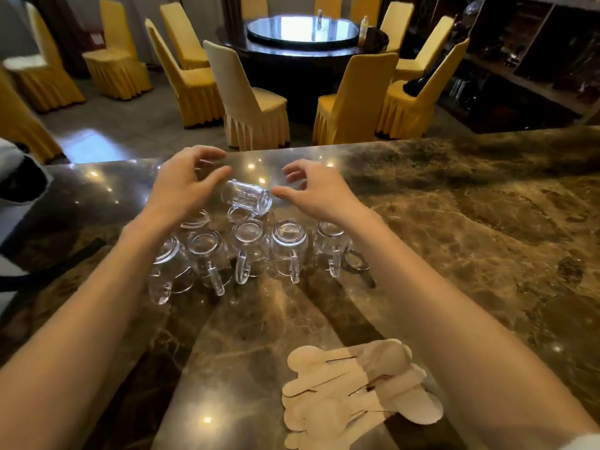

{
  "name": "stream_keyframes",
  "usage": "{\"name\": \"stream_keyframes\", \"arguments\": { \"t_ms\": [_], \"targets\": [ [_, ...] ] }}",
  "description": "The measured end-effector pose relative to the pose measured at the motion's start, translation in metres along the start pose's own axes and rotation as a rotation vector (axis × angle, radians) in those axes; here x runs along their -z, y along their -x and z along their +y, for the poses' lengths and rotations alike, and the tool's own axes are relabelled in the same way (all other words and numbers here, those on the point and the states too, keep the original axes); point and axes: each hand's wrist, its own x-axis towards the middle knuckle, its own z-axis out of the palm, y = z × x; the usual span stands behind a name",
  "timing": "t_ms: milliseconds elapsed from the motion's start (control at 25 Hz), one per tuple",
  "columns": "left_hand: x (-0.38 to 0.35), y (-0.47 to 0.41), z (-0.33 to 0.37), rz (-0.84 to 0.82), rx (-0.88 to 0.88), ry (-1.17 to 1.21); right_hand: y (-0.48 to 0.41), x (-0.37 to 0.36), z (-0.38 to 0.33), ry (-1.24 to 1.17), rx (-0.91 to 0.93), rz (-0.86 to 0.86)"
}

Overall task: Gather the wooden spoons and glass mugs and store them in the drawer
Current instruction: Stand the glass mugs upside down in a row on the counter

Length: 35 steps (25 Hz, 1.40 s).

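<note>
Several clear glass mugs (250, 251) stand upside down in a cluster on the brown marble counter (470, 228). One more glass mug (248, 196) lies tilted on its side on top of the cluster at the back. My left hand (181, 183) hovers left of that tilted mug, fingers loosely curved, holding nothing. On the mug's right, my right hand (316, 186) also hangs with curved fingers and holds nothing. A pile of pale wooden spoons (354, 394) lies near the counter's front edge, partly under my right forearm.
Beyond the counter's far edge stand yellow-covered chairs (250, 99) around a dark round dining table (305, 43). Dark wooden shelving (526, 60) fills the right back. A dark bag or garment (22, 183) lies at the counter's left end.
</note>
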Motion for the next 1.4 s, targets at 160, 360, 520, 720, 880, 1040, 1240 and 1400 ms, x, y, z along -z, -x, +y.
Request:
{"name": "stream_keyframes", "arguments": {
  "t_ms": [160, 360, 520, 720, 880, 1040, 1240, 1400],
  "targets": [
    [0.019, -0.007, -0.043, -0.06, 0.138, -0.076, -0.033, -0.026, -0.001, 0.003, -0.04, -0.099],
    [0.021, -0.003, -0.086, -0.14, 0.299, -0.091, -0.061, -0.053, -0.001, 0.039, -0.088, -0.13],
    [0.018, -0.003, -0.111, -0.21, 0.37, -0.142, -0.074, -0.067, -0.001, 0.072, -0.101, -0.204],
    [0.016, 0.0, -0.123, -0.271, 0.393, -0.14, -0.077, -0.078, 0.002, 0.2, -0.158, -0.328],
    [0.015, 0.004, -0.123, -0.174, 0.361, -0.108, -0.078, -0.079, 0.001, 0.19, -0.185, -0.299],
    [0.017, 0.002, -0.116, -0.106, 0.358, -0.072, -0.075, -0.077, 0.0, 0.18, -0.155, -0.298],
    [0.023, -0.005, -0.089, -0.07, 0.218, -0.087, -0.068, -0.063, -0.006, 0.129, -0.093, -0.203],
    [0.03, -0.011, -0.052, -0.063, 0.106, -0.087, -0.054, -0.032, -0.012, 0.172, -0.029, -0.128]
  ]
}}
